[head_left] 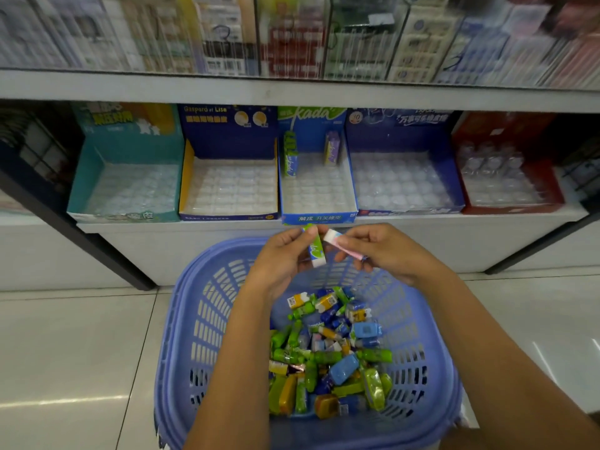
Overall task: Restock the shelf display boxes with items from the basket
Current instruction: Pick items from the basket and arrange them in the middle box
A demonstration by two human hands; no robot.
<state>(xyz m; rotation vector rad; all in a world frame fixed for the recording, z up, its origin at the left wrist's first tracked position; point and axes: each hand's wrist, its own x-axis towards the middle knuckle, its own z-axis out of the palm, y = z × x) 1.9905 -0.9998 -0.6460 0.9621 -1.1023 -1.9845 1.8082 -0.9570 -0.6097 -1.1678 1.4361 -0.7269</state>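
Holding one small item each, both hands meet at the centre of the frame, above the far rim of the basket point(207, 319). The left hand point(285, 254) pinches a green-and-white eraser point(316, 251) between thumb and curled fingers, its white end pointing down. The right hand point(386, 254) pinches a pink-and-white eraser point(341, 243) the same way, tilted toward the upper left. The two erasers lie just beside each other; whether they touch cannot be told.

The basket is blue plastic with slotted walls and fills the lower middle of the frame, standing on a pale tiled floor point(65, 352). In its bottom, between the forearms, lies a loose pile of small packets point(331, 352), green, blue, yellow and white.

Across the middle of the frame five display boxes stand in a row on a white shelf point(162, 227). From left to right these are a teal box point(130, 125), a navy box point(227, 138), a narrow blue box point(319, 218), a wide blue box point(399, 134) and a red box point(500, 131). Each has a clear dimpled tray inside. In the narrow blue box a green packet point(290, 157) and a purple packet point(331, 147) stand at the back.

Blurred hanging packs point(292, 37) fill the top.
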